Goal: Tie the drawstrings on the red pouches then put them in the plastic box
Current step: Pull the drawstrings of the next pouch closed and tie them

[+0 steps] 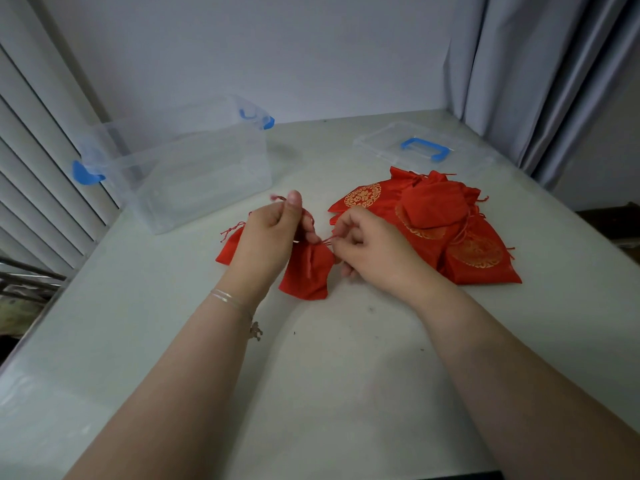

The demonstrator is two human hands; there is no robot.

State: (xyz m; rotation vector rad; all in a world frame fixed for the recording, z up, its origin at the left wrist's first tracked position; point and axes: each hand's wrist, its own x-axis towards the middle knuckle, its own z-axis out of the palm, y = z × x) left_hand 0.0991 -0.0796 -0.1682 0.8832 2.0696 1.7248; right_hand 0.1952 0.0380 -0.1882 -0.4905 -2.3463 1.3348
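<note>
A small red pouch (306,271) lies on the table between my hands, its gathered neck pointing away from me. My left hand (268,233) pinches one red drawstring end, lifted above the neck. My right hand (367,245) pinches the other drawstring end, just right of the neck. Another red pouch (228,249) lies half hidden behind my left hand. A pile of several red pouches with gold prints (436,223) sits to the right. The clear plastic box (180,168) with blue latches stands open at the back left.
The box's clear lid (420,148) with a blue handle lies at the back right, behind the pile. A grey curtain (540,81) hangs at the right and slatted blinds (41,161) at the left. The white table (346,375) reaches to the near edge.
</note>
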